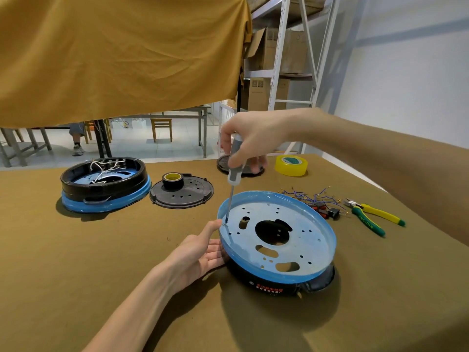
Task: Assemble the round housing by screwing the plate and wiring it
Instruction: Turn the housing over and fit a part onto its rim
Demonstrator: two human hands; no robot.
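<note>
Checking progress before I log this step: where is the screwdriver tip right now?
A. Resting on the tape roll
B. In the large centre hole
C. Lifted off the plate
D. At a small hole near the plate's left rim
D: the right hand holds the screwdriver upright, tip at a rim hole of the blue plate.

A mustard-yellow cloth [114, 54] hangs across the upper left. Below its edge, a pale tiled floor [182, 143] holds a small wooden chair [161, 128] and a grey metal table [200, 123]. A white metal shelving rack [284, 59] with cardboard boxes [276, 49] stands beside a white wall [406, 72].
</note>
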